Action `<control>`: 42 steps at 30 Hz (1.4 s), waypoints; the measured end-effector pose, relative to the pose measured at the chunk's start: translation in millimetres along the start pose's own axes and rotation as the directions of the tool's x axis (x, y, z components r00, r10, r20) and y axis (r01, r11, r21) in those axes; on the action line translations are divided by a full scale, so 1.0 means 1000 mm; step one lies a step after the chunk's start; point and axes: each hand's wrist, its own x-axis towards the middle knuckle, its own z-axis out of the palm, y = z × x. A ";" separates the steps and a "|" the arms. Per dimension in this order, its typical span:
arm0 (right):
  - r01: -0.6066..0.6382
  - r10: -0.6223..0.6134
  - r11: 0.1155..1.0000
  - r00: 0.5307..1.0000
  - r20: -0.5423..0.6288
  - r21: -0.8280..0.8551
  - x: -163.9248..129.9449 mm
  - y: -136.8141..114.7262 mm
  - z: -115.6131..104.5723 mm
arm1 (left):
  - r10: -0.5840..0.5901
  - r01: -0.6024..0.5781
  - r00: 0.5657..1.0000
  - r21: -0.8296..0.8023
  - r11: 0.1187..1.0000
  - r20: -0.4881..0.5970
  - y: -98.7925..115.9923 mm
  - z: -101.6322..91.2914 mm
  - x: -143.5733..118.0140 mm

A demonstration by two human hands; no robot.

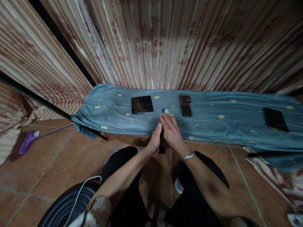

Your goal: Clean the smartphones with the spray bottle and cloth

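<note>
Head view: left hand (155, 140), right hand (171, 130) both pinch black phone (161, 142) edge-on, forearms converging.

A matt blue-grey cloth (213, 123) is spread over glazed, smooth terracotta tiles (59, 164); glossy dark phones (142, 104) are laid on it; a shiny metal bangle (187, 156) is worn.

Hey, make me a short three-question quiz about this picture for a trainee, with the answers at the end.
1. True or false: both hands hold the same dark object.
2. Which wrist wears the silver bracelet?
3. What lies nearest the blue cloth's right end: A) purple broom B) dark phone C) white cable?

Key:
1. True: left hand and right hand grip one dark object.
2. Right; bracelet.
3. B: dark phone on blue cloth.
</note>
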 end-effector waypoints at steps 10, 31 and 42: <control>-0.169 0.169 0.982 0.986 0.012 0.080 0.002 0.019 0.001 | 0.280 -0.316 0.947 0.303 0.899 0.156 0.010 0.002 -0.009; -0.589 0.641 0.310 0.709 0.293 0.747 0.006 0.035 0.006 | -0.212 0.212 0.976 -0.004 0.977 -0.052 0.048 0.022 -0.022; -0.609 0.607 0.137 0.675 0.420 0.781 0.009 0.015 0.003 | -0.191 0.191 0.978 -0.006 0.982 -0.086 0.060 0.026 -0.020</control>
